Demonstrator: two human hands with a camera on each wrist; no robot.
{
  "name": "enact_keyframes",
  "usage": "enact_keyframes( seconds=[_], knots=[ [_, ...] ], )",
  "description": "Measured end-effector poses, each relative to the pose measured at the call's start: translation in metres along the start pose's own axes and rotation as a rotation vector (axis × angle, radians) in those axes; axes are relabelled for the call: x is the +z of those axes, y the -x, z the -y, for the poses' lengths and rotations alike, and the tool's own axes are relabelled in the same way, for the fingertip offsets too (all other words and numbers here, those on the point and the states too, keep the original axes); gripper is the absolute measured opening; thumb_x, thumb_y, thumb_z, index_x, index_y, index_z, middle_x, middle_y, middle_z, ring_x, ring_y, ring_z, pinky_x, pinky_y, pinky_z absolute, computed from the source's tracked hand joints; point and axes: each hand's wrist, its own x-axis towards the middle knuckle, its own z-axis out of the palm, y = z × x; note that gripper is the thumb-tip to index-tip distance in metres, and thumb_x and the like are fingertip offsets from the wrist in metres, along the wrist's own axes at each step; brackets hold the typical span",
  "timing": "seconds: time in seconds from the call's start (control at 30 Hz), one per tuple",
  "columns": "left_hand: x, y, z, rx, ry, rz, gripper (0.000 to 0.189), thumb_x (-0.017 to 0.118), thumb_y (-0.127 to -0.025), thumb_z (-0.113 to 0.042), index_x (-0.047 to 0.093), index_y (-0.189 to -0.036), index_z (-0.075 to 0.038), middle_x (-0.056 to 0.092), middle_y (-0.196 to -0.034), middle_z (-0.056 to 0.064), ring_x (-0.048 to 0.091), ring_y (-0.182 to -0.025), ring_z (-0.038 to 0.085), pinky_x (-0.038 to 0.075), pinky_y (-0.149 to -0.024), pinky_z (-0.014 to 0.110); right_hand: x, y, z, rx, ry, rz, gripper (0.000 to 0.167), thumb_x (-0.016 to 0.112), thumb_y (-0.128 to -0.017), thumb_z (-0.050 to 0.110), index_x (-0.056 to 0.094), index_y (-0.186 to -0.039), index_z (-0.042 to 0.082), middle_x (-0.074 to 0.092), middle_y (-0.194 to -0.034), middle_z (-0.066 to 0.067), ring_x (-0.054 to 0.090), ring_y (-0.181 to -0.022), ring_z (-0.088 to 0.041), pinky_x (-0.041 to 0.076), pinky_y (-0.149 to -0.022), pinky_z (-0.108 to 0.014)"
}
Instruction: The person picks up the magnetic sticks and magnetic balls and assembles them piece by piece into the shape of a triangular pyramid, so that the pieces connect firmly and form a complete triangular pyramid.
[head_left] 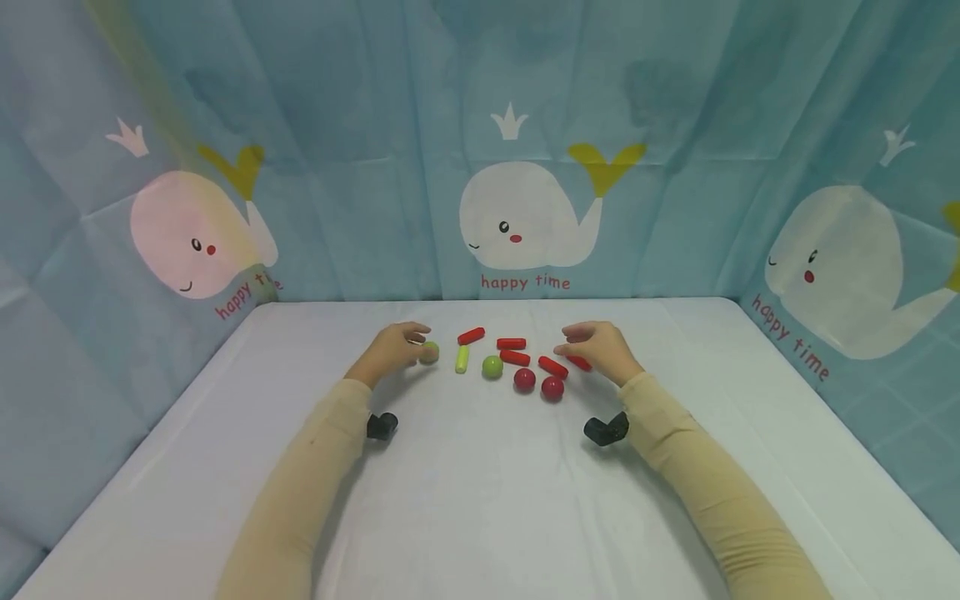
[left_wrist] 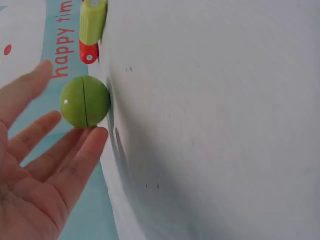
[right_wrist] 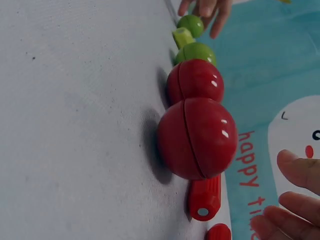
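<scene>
My left hand (head_left: 392, 352), fingers spread, is at the leftmost green ball (left_wrist: 85, 102), a toy with a seam round its middle. In the left wrist view the thumb stands apart from the ball; the fingertips are close below it, and I cannot tell whether they touch. My right hand (head_left: 602, 348) hovers with loose fingers over a red stick (head_left: 580, 363), hiding part of it. Near that hand lie another red stick (head_left: 553, 367) and two red balls, one nearer (right_wrist: 197, 138) and one behind (right_wrist: 195, 81). Nothing is held in the right hand.
Between the hands lie a yellow-green stick (head_left: 462, 359), a second green ball (head_left: 492, 367) and more red sticks (head_left: 512, 343). White cloth covers the table (head_left: 480, 500). A blue whale-print curtain (head_left: 375, 225) stands behind. Black devices (head_left: 382, 427) sit at both wrists.
</scene>
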Motion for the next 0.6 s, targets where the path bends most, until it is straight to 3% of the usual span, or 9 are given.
enact_keyframes(
  seconds=[0.33, 0.6],
  knots=[
    [0.000, -0.002, -0.001, -0.070, -0.035, -0.021, 0.047, 0.073, -0.090, -0.029, 0.062, -0.133, -0.014, 0.058, -0.139, 0.014, 0.061, -0.112, 0.025, 0.046, -0.105, 0.046, 0.009, -0.004, 0.001, 0.035, 0.002, 0.051, 0.045, 0.074, -0.089, 0.026, 0.066, -0.128, 0.006, 0.067, -0.130, -0.015, 0.061, -0.119, -0.031, 0.051, -0.103, -0.044],
    [0.003, -0.002, 0.000, -0.086, 0.030, -0.031, 0.044, 0.074, -0.088, -0.024, 0.065, -0.128, -0.008, 0.062, -0.134, 0.013, 0.066, -0.098, 0.018, 0.048, -0.098, 0.037, 0.013, -0.006, -0.005, 0.028, -0.007, 0.048, 0.040, 0.075, -0.087, 0.023, 0.069, -0.123, 0.005, 0.070, -0.123, -0.015, 0.066, -0.104, -0.026, 0.056, -0.091, -0.037]
  ],
)
